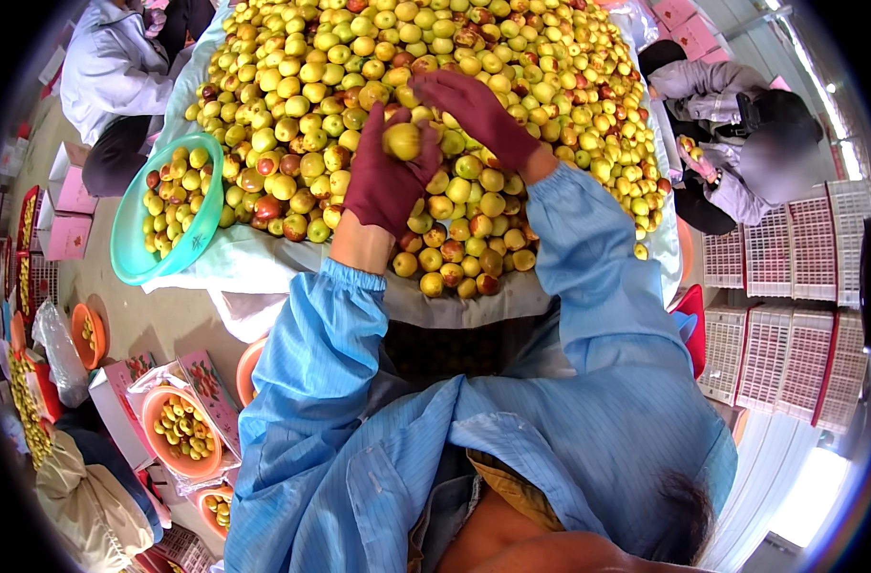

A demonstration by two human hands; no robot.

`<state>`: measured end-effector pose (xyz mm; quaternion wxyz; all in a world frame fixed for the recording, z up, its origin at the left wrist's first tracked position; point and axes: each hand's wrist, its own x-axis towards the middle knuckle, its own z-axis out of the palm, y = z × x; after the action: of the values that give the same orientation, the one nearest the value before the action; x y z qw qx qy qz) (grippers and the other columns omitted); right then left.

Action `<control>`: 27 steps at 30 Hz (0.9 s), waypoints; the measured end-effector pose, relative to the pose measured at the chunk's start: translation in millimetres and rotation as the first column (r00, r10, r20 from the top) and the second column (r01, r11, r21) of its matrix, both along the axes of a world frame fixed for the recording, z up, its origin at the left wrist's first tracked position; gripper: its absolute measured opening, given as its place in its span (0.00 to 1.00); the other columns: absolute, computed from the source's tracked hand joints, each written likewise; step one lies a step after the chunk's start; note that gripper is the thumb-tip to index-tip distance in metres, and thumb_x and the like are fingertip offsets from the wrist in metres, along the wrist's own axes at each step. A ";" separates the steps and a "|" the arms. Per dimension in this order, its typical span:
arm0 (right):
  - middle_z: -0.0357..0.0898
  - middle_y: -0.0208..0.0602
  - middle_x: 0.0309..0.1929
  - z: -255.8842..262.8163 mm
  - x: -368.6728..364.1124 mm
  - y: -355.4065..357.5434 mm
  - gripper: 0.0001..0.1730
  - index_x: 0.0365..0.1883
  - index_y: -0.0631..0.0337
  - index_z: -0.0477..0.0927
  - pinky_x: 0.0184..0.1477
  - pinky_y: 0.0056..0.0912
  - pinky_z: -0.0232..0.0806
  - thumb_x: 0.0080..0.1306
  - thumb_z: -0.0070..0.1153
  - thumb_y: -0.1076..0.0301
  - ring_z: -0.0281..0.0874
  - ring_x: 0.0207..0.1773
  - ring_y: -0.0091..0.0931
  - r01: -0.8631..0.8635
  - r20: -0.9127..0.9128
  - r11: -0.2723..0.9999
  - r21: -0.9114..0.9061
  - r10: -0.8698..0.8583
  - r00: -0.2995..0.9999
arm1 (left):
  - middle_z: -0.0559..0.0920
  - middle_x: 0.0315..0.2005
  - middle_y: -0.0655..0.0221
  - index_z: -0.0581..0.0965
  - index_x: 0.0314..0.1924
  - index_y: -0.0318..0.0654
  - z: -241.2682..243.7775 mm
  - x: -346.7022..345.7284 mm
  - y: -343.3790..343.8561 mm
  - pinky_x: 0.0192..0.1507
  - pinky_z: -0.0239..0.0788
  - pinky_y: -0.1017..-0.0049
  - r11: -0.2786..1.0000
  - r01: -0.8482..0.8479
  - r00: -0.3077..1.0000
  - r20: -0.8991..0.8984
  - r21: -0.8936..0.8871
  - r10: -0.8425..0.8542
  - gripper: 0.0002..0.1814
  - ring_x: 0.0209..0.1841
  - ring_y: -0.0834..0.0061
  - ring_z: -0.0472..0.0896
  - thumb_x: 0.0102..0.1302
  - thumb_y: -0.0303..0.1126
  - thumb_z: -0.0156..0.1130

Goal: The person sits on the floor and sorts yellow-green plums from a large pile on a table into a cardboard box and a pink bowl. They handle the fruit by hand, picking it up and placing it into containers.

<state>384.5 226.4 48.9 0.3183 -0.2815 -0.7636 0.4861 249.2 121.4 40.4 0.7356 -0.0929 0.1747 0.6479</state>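
A large heap of yellow-green jujubes (292, 86) with reddish-brown patches covers the cloth-lined table before me. My left hand (389, 175), in a maroon glove, is turned palm up over the near part of the heap. One jujube (402, 141) rests in it, between the curled fingers and thumb. To its right, my right hand (478, 114), in a matching glove, reaches over the heap with its back towards me. Its fingertips are slightly blurred among the fruit near the left hand, and whether they hold a jujube is hidden.
A turquoise plastic basin (210, 215) of jujubes sits at the table's left corner. An orange basin (206, 458) of jujubes stands in an open carton at lower left. People sit at the left (120, 71) and right (729, 107). Plastic crates (772, 251) are stacked at right.
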 end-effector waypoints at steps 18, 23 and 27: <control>0.74 0.34 0.46 -46.5 118.2 32.9 0.20 0.48 0.52 0.78 0.52 0.34 0.66 0.59 0.59 0.55 0.74 0.50 0.33 0.046 0.545 0.917 0.397 -0.275 0.792 | 0.79 0.38 0.65 0.73 0.41 0.39 1.8 -47.7 0.5 0.28 0.69 0.78 0.995 -0.009 0.997 0.079 0.101 0.001 0.10 0.31 0.72 0.76 0.64 0.37 0.58; 0.74 0.33 0.49 -43.1 151.6 10.9 0.22 0.48 0.51 0.78 0.53 0.34 0.66 0.55 0.62 0.56 0.74 0.50 0.32 0.050 0.553 0.845 0.532 -0.392 0.736 | 0.78 0.39 0.65 0.73 0.42 0.39 1.5 -51.9 -1.8 0.28 0.69 0.78 0.995 -0.024 0.998 0.066 0.093 0.018 0.11 0.31 0.72 0.76 0.65 0.36 0.58; 0.75 0.32 0.50 -67.6 180.1 6.0 0.20 0.45 0.50 0.80 0.54 0.37 0.66 0.53 0.61 0.57 0.74 0.51 0.32 0.140 0.402 0.704 0.696 -0.544 0.736 | 0.78 0.40 0.64 0.73 0.42 0.38 0.7 -51.8 1.6 0.29 0.69 0.78 0.997 -0.016 0.999 0.050 0.081 0.012 0.11 0.32 0.72 0.75 0.64 0.36 0.58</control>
<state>564.6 232.4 -18.7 0.2328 -0.4384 -0.8678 0.0223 197.5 123.0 41.1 0.7381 -0.0801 0.1293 0.6573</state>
